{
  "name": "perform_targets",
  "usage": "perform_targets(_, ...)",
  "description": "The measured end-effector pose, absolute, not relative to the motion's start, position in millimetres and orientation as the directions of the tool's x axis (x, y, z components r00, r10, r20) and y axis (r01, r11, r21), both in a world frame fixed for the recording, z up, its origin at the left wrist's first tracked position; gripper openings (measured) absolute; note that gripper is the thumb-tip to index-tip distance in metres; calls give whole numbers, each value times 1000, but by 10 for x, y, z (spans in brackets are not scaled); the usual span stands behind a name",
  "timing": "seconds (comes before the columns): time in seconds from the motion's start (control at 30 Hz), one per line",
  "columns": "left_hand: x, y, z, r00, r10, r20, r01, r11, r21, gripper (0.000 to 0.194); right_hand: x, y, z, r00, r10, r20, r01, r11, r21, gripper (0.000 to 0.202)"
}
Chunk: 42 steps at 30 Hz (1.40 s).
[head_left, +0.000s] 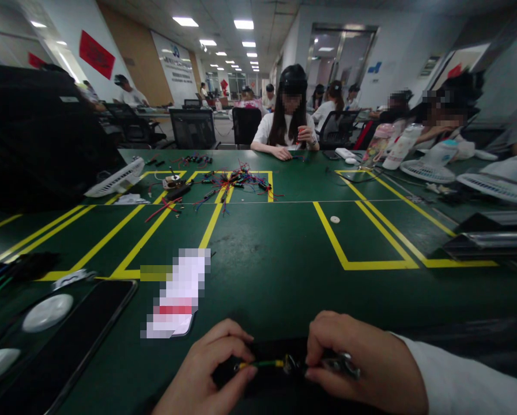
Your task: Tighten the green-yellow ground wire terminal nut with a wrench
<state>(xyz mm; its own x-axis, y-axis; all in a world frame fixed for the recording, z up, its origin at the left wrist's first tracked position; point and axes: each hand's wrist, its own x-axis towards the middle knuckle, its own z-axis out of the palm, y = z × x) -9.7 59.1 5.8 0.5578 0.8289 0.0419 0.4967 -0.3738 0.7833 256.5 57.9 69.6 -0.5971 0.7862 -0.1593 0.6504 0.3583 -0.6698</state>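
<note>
Near the bottom centre, my left hand [217, 369] pinches one end of a short green and yellow wire [264, 363] between thumb and fingers. The wire runs right to a small dark part [289, 364] beside the fingertips of my right hand [355, 360]. My right hand is closed, and a shiny metal piece [342, 364] shows at its fingers. Which part its fingertips grip is too dark to tell. A black surface lies below both hands.
A blurred-out phone [182, 294] and a long black device [89, 340] lie left of my hands. Farther back are a heap of wires [238, 178], a small white disc [335, 219] and white fans [429, 167]. A person [286, 115] sits across the green table [267, 248].
</note>
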Motion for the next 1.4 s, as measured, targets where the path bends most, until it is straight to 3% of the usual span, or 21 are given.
perform_targets(0.37,-99,590,79,567,822,52,492,-388,779,9,2516,833,820,-714,677,-179,577,424,-698,9)
perform_targets(0.73,-97,584,103,553,833,25,519,-368,771,7,2635,539,679,-506,854,-123,661,293,-691,6)
perform_targets(1.0,-113,603,102,571,821,13,501,-361,787,18,2595,448,571,-523,850,-70,629,329,-705,11)
perform_targets(1.4,-112,604,162,613,790,18,486,-396,779,14,2588,474,521,-532,847,-17,622,377,-686,13)
